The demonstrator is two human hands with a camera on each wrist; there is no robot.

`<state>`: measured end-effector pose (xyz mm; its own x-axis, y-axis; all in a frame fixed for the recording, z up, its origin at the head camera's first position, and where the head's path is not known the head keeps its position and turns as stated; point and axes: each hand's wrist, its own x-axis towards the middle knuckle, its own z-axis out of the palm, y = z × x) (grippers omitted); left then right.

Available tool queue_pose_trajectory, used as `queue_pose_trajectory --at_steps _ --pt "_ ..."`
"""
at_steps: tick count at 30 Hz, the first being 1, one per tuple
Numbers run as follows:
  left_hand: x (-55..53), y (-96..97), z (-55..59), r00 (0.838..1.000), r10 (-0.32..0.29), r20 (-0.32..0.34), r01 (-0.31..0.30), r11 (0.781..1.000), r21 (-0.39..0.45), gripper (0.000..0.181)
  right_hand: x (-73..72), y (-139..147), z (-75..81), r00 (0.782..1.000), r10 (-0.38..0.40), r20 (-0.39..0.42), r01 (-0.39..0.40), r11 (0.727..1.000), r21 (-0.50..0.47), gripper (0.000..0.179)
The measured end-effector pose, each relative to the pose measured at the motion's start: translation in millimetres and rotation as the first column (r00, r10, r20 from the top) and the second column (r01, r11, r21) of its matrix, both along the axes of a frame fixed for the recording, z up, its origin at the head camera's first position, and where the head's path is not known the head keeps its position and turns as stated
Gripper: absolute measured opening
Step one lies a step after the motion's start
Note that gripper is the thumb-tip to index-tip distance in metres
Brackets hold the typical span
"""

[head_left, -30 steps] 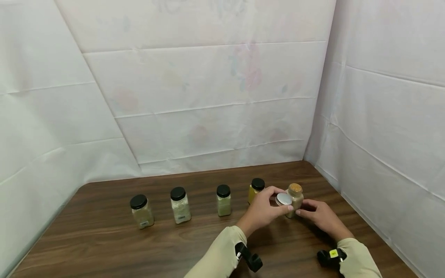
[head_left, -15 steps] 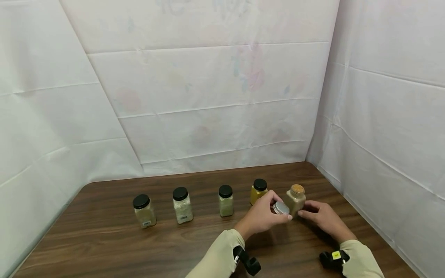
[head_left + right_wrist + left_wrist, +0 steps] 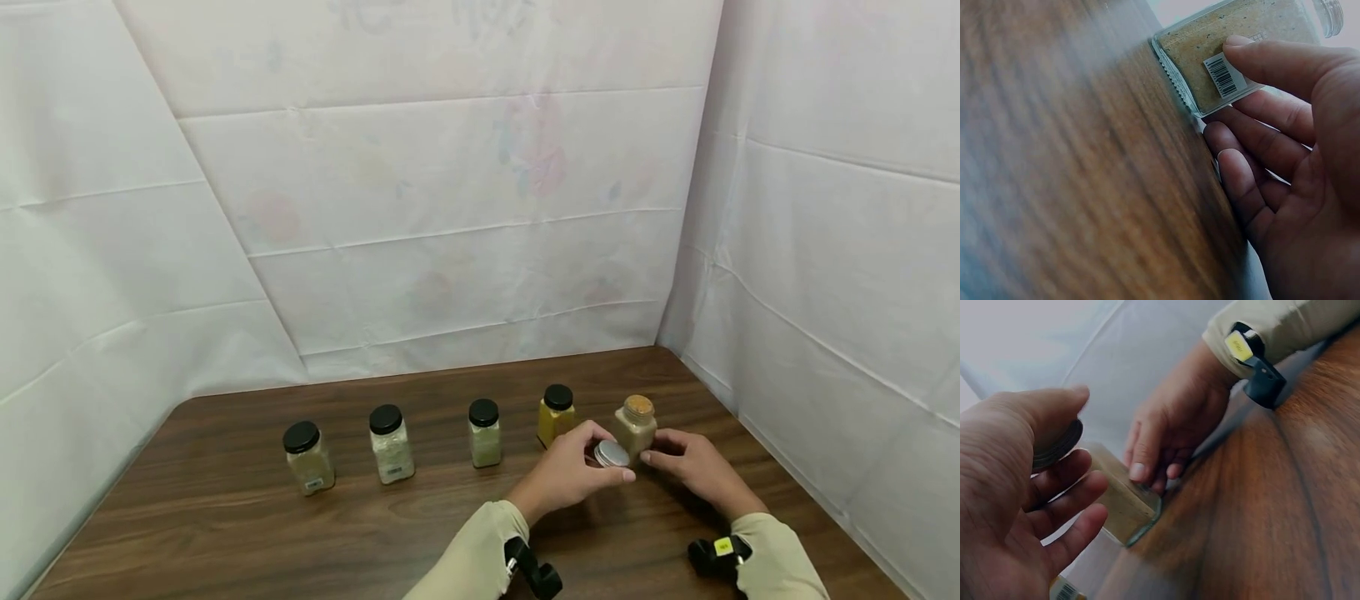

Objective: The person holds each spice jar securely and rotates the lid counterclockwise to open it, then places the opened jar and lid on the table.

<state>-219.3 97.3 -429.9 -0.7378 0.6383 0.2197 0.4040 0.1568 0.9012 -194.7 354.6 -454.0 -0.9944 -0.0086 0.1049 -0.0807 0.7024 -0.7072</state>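
On the right of the table an uncapped square glass jar (image 3: 634, 433) stands upright, filled with tan, speckled powder. Its round mouth shows orange-brown. My right hand (image 3: 697, 471) holds the jar low down; in the right wrist view the thumb lies by the barcode label (image 3: 1224, 75) and the fingers reach behind the glass. A round silver lid (image 3: 612, 453) is pinched between thumb and fingers of my left hand (image 3: 564, 473), just left of the jar and below its mouth. The left wrist view shows the lid's dark edge (image 3: 1060, 449), partly covered by the thumb.
Left of the hands stand several black-capped jars: a yellow one (image 3: 553, 423) close behind my left hand, a green one (image 3: 485, 446), a pale one (image 3: 393, 458) and a tan one (image 3: 312, 468). White cloth (image 3: 480, 167) hangs behind the wooden table (image 3: 360, 542).
My left hand has drawn the lid away from beside the jar's neck, slightly down and toward me. The right hand keeps its hold on the jar, which stays in place.
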Motion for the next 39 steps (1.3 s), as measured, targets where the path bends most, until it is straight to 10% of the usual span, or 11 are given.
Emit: queue_pose_trajectory --at_steps 10,39 --pt "9.7 8.4 -9.9 1.0 -0.024 0.013 0.026 0.993 -0.111 0.026 0.9 -1.3 4.3 0.999 -0.006 0.045 0.006 1.0 -0.012 0.055" --pt "10.5 15.2 -13.5 0.939 -0.173 -0.297 0.05 0.924 -0.38 0.052 2.1 -2.3 3.8 0.999 -0.002 0.047 0.003 1.0 -0.02 0.056"
